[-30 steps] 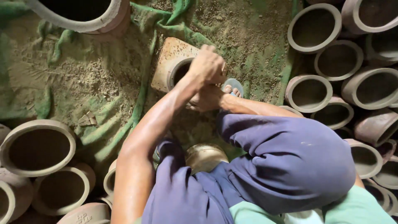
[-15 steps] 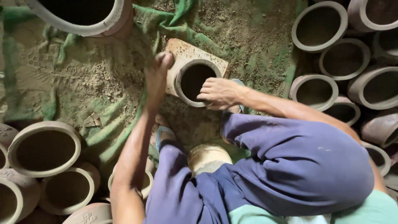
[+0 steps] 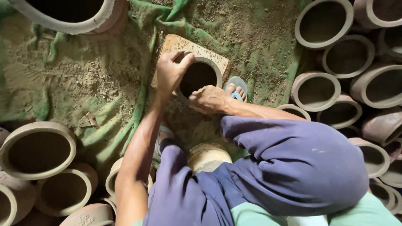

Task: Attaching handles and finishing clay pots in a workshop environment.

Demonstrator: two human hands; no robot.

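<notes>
Left hand [image 3: 169,73] grip: closed over the rim of the clay pot [image 3: 199,78] at its 9 o'clock side, thumb hooked inside the mouth, fingers outside on the wall. Right hand [image 3: 208,99] grip: laid flat on the pot's rim at 6 o'clock, fingers loosely curled; whether it actually clamps the rim can't be told.

Head view: pot stands upright, mouth up, on a square sandy board [image 3: 180,47], frame centre. Board lies on a green cloth [image 3: 104,117] dusted with sand. Sandalled foot [image 3: 236,88] just beside the pot at 4 o'clock. Person squats, purple trousers [image 3: 289,167] filling 5 o'clock. Pale pot [image 3: 208,155] between the knees at 6 o'clock. More empty pots stacked at 3 o'clock [image 3: 316,90] and at 8 o'clock [image 3: 37,148]; large rim [image 3: 71,19] at 11 o'clock.
</notes>
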